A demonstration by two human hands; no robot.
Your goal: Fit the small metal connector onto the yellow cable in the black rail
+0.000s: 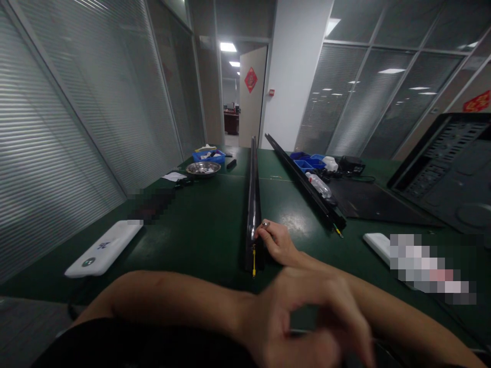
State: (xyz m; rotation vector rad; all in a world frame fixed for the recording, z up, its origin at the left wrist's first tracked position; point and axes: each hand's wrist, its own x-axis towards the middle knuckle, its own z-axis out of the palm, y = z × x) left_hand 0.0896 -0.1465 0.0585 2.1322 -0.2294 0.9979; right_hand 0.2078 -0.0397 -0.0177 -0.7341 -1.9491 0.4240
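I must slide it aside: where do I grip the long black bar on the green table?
Probably the near end of the long black bar, pinched across its narrow width from the right, where the right hand touches it; it lies flat and slim.

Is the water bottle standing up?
No, the water bottle lies on its side on the green table, beside a long black bar.

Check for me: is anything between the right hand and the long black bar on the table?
Nothing visible. The right hand rests its fingertips on the long black bar near its close end, just above the yellow wire. The left hand is blurred in the foreground, nearer the camera.
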